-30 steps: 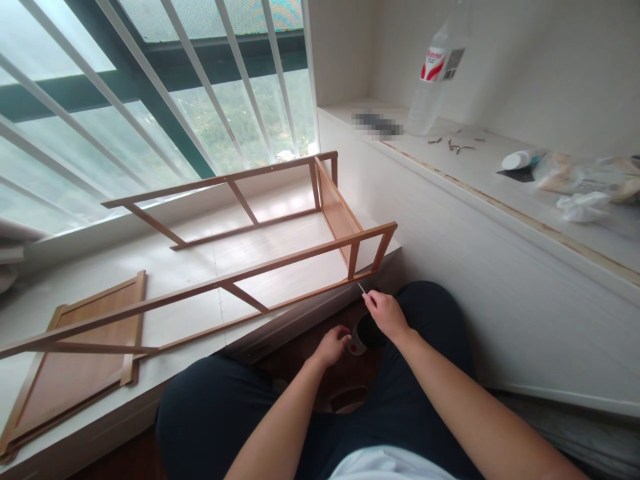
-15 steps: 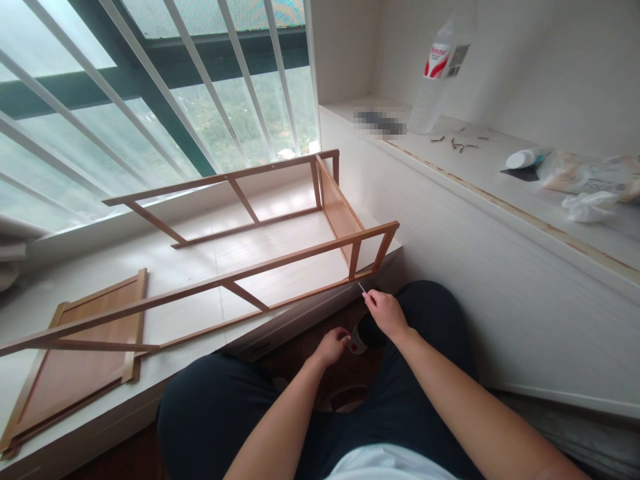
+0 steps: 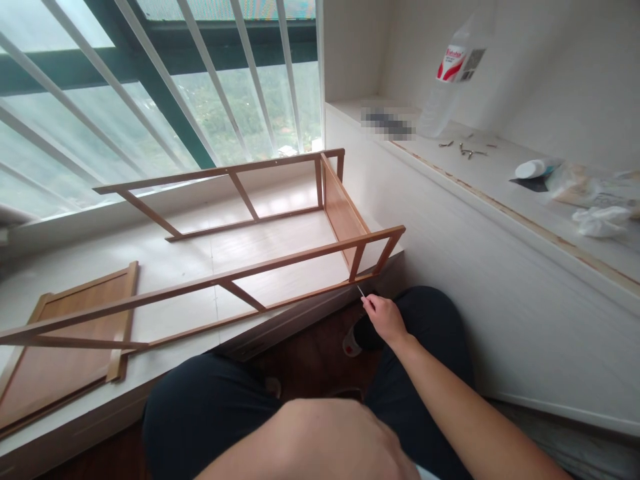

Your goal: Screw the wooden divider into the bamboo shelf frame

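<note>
My right hand [image 3: 386, 320] is closed, pinching a thin metal rod [image 3: 361, 291] between thumb and fingers. The rod's tip points at the lower rail near the right end of a brown wooden shelf frame [image 3: 300, 256]; I cannot tell whether it touches. That frame lies on its side, with two ladder-like sides joined by one wooden panel [image 3: 343, 207] at the right. My left hand [image 3: 350, 433] is very close to the camera above my lap, its fingers hidden or blurred. A loose wooden panel [image 3: 75, 333] lies at the left, partly behind the frame's near side.
The frame rests on a white window ledge [image 3: 193, 267] beside a barred window. Along the right runs a raised white shelf [image 3: 500, 180], bearing a plastic bottle [image 3: 445, 87], several small metal screws [image 3: 470, 153], a white tube [image 3: 535, 168], a plastic bag [image 3: 585, 187] and crumpled tissue [image 3: 600, 220].
My left hand has left its place between my knees and come back toward my body, close to the camera. My right hand stays by the frame's right end with the rod. The view has shifted slightly.
</note>
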Available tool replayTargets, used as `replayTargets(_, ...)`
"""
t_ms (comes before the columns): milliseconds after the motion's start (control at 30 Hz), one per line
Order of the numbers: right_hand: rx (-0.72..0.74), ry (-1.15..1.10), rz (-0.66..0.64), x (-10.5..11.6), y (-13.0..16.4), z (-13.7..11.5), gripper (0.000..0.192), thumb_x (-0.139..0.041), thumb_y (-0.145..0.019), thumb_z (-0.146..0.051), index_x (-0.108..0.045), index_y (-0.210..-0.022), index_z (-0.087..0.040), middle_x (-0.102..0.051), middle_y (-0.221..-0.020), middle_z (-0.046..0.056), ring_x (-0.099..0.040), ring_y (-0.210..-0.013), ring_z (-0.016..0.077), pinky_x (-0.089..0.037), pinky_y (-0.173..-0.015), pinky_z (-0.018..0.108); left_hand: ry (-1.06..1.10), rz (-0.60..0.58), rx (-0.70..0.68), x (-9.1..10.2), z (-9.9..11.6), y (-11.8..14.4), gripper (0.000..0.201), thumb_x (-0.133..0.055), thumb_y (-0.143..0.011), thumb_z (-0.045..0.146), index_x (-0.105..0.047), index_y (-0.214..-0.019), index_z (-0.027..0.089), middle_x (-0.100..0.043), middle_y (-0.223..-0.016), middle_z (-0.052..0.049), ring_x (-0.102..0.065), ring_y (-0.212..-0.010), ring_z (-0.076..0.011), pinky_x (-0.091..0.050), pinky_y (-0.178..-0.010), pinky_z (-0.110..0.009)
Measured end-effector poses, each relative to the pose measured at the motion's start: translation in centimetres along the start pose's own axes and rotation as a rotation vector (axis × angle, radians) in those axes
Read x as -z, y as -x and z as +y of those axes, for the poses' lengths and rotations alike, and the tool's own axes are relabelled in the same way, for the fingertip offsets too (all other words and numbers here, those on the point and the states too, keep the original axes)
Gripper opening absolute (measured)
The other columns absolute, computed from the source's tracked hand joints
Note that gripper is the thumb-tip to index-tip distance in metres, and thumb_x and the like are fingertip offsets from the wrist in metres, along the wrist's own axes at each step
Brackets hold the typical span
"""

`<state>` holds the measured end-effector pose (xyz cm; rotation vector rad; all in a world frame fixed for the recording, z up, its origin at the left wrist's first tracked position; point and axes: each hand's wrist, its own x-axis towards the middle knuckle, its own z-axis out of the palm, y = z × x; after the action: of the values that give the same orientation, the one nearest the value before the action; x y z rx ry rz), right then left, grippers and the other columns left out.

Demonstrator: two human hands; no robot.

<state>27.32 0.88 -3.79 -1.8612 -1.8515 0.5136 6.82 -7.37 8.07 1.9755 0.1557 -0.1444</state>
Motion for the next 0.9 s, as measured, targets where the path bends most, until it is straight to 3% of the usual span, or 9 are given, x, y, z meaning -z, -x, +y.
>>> replayTargets(67, 0.000, -0.001, 0.007, 0.0, 0.0, 0.0, 0.041, -0.038, -0.099, -0.040, -0.061, -0.071, -0.022, -0.067, -0.070, 0.008, -0.058, -0.065, 0.0197, -0.030, -0.061, 0.030, -0.262, 0.194, 0.240, 0.1, -0.9, -0.2, 0.036, -0.049, -0.082, 0.065, -0.075, -0.091, 0.042, -0.072, -0.090, -0.009, -0.063, -0.092, -0.0311, -0.044, -0.084, -0.046)
replayTargets(133, 0.000, 0.015, 0.016, 0.0, 0.1, -0.1, 0.041, -0.037, -0.100, -0.040, -0.062, -0.072, -0.022, -0.067, -0.071, 0.008, -0.059, -0.066, 0.0201, -0.030, -0.061, 0.029, -0.435, 0.279, 0.484, 0.5, -2.9, 0.1, 0.035, -0.051, -0.084, 0.054, -0.077, -0.089, 0.031, -0.071, -0.091, -0.013, -0.063, -0.092, -0.0324, -0.043, -0.085, -0.047)
replayTargets(200, 0.001, 0.039, 0.016, -0.1, 0.1, -0.1, 0.040, -0.037, -0.100, -0.040, -0.062, -0.073, -0.022, -0.068, -0.072, 0.008, -0.061, -0.068, 0.0203, -0.031, -0.061, 0.029, -0.448, 0.206, 0.622, 0.9, -5.5, 1.1, 0.031, -0.053, -0.083, 0.047, -0.077, -0.087, 0.027, -0.072, -0.094, -0.013, -0.064, -0.093, -0.0315, -0.044, -0.082, -0.044)
replayTargets(333, -0.008, 0.083, 0.011, -0.2, 0.1, -0.1, 0.037, -0.039, -0.100, -0.039, -0.063, -0.076, -0.022, -0.069, -0.075, 0.008, -0.062, -0.070, 0.0205, -0.030, -0.061, 0.029, -0.275, -0.032, 0.888, 1.5, -9.7, 3.8, 0.029, -0.056, -0.080, 0.040, -0.078, -0.089, 0.023, -0.074, -0.088, -0.011, -0.067, -0.080, -0.0288, -0.047, -0.069, -0.036)
replayTargets(400, -0.023, 0.069, 0.012, -0.3, 0.1, 0.0, 0.037, -0.040, -0.099, -0.039, -0.064, -0.077, -0.022, -0.070, -0.076, 0.009, -0.062, -0.071, 0.0210, -0.031, -0.061, 0.029, -0.219, 0.030, 0.845, 1.6, -10.5, 4.3, 0.030, -0.055, -0.082, 0.041, -0.078, -0.090, 0.024, -0.074, -0.087, -0.010, -0.067, -0.078, -0.0274, -0.047, -0.069, -0.035)
replayTargets(500, -0.051, -0.047, 0.010, -0.5, 0.1, 0.0, 0.037, -0.041, -0.098, -0.041, -0.065, -0.076, -0.022, -0.070, -0.076, 0.009, -0.062, -0.071, 0.0214, -0.033, -0.062, 0.029, -0.184, 0.318, 0.632, 1.8, -10.9, 3.9, 0.034, -0.050, -0.087, 0.046, -0.076, -0.097, 0.026, -0.073, -0.095, -0.008, -0.066, -0.087, -0.0248, -0.047, -0.079, -0.032)
replayTargets(567, -0.061, -0.156, 0.006, -0.6, 0.0, 0.1, 0.039, -0.042, -0.097, -0.045, -0.064, -0.074, -0.022, -0.068, -0.070, 0.007, -0.061, -0.066, 0.0203, -0.036, -0.062, 0.028, -0.191, 0.414, 0.565, 1.7, -11.1, 3.3, 0.037, -0.049, -0.088, 0.048, -0.075, -0.102, 0.026, -0.072, -0.099, -0.009, -0.066, -0.090, -0.0245, -0.046, -0.081, -0.032)
replayTargets(733, -0.139, -0.502, -0.050, -1.1, -0.2, 0.2, 0.044, -0.044, -0.092, -0.055, -0.060, -0.068, -0.022, -0.057, -0.055, 0.001, -0.053, -0.052, 0.0166, -0.039, -0.056, 0.028, -0.229, 0.258, 0.602, 0.8, -11.8, 2.5, 0.032, -0.052, -0.085, 0.045, -0.075, -0.098, 0.027, -0.071, -0.096, -0.008, -0.066, -0.087, -0.0259, -0.047, -0.074, -0.033)
replayTargets(900, -0.376, -0.936, -0.188, -1.5, -0.3, 0.2, 0.042, -0.056, -0.082, -0.060, -0.059, -0.071, -0.019, -0.053, -0.053, -0.002, -0.034, -0.038, 0.0078, -0.021, -0.038, 0.022, -0.222, 0.235, 0.570, 0.3, -12.2, 2.1, 0.034, -0.051, -0.086, 0.046, -0.074, -0.101, 0.027, -0.072, -0.099, -0.009, -0.066, -0.090, -0.0278, -0.047, -0.075, -0.034)
